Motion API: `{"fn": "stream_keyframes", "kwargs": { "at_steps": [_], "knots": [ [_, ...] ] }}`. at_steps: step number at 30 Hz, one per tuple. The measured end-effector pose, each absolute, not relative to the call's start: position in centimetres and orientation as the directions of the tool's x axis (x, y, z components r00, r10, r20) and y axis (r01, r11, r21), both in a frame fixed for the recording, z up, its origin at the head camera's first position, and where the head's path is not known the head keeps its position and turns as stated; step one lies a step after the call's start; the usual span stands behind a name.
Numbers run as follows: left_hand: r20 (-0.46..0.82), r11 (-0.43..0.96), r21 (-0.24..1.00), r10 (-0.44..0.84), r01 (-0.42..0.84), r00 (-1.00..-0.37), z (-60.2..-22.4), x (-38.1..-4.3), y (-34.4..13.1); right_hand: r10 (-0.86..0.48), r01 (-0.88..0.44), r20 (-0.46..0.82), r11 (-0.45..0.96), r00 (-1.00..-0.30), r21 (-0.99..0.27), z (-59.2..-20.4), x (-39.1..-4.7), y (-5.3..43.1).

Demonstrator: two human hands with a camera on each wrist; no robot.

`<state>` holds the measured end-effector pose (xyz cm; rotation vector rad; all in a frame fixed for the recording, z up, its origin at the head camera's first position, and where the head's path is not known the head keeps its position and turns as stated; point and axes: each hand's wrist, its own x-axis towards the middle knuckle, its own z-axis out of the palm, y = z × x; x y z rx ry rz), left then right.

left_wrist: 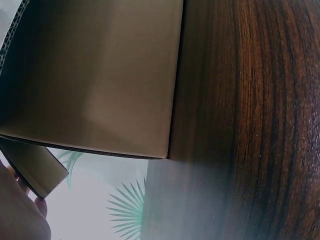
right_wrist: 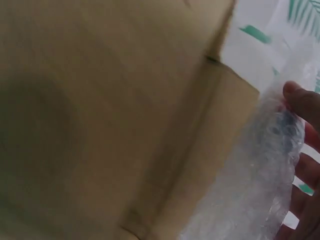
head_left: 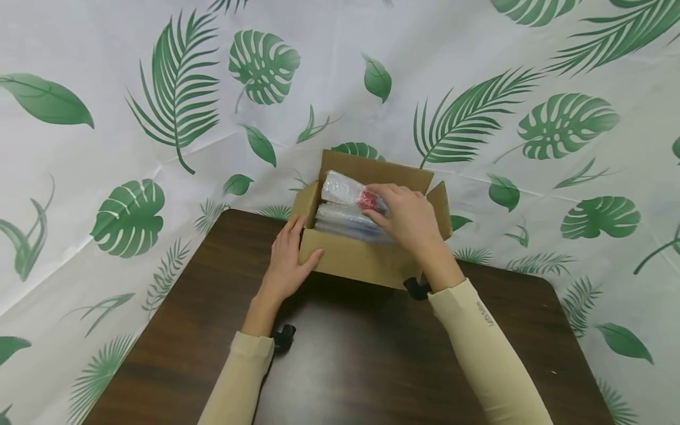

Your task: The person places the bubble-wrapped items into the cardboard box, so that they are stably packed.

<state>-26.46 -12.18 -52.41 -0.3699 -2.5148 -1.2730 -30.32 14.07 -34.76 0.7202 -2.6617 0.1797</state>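
Observation:
An open cardboard box point(head_left: 356, 262) stands at the far side of the table. My left hand point(head_left: 287, 260) grips its left front corner, thumb by the front wall; in the left wrist view, fingertips show at the edge of a cardboard flap point(left_wrist: 37, 167). Over the box, my right hand point(head_left: 406, 215) holds a bubble-wrapped item point(head_left: 342, 188) with a red part near the fingers, pinched between thumb and fingers. The clear wrap point(right_wrist: 250, 175) also shows in the right wrist view; what it encloses is unclear. More plastic-wrapped contents point(head_left: 345, 217) lie inside the box.
The dark wooden table point(head_left: 345, 366) extends in front of the box. Behind it hangs a white sheet with green leaf prints point(head_left: 329, 88). The box's back flap point(head_left: 377, 170) stands up, and its right flap point(head_left: 440, 206) spreads outward.

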Motion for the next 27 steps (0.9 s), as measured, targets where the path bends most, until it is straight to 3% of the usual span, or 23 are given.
{"fn": "stream_keyframes", "kwargs": {
  "at_steps": [5,12,20,27],
  "knots": [
    [0.392,0.578,0.728,0.09,0.369,-0.915,-52.4,-26.6,-12.0,-0.453,-0.482,0.213,0.869,-0.865,-0.108,-36.6,-31.1,13.4],
    [0.383,0.582,0.731,0.083,0.357,-0.92,-52.6,-26.5,-11.8,-0.451,-0.45,0.05,0.865,-0.891,-0.223,-38.4,-31.7,13.1],
    [0.383,0.583,0.731,0.079,0.354,-0.921,-52.5,-26.4,-11.6,-0.442,-0.403,-0.05,0.854,-0.896,-0.328,-38.8,-32.0,13.4],
    [0.39,0.567,0.736,0.092,0.37,-0.916,-52.8,-26.7,-11.1,-0.432,-0.388,-0.066,0.858,-0.899,-0.338,-39.1,-31.7,14.1]
  ]
}}
